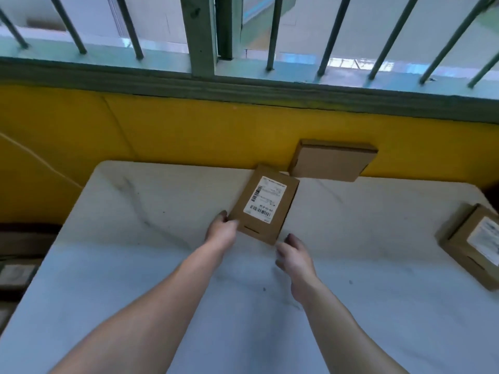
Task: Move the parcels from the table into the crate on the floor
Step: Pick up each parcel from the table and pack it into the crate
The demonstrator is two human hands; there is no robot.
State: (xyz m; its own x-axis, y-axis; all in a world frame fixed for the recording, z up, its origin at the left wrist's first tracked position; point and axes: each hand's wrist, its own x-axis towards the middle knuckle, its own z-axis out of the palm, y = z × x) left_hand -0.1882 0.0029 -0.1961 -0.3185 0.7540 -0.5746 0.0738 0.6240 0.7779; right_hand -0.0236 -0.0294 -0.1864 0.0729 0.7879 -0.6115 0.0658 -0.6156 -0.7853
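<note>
A flat brown cardboard parcel with a white barcode label point(266, 203) lies on the white marbled table point(135, 252), near its far edge. My left hand point(221, 232) grips the parcel's near left corner, thumb on top. My right hand point(293, 255) hovers just below its near right corner, fingers apart, apart from the cardboard. A second plain parcel point(332, 160) leans against the yellow wall behind the table. A third labelled parcel point(475, 242) sits at the table's right edge. The crate shows only as a dark shape point(19, 265) on the floor at the left.
A yellow wall point(162, 133) rises behind the table, with a green window sill and bars point(205, 36) above it. A thin white cable point(40, 160) runs down the wall at the left. The near table surface is bare between my forearms.
</note>
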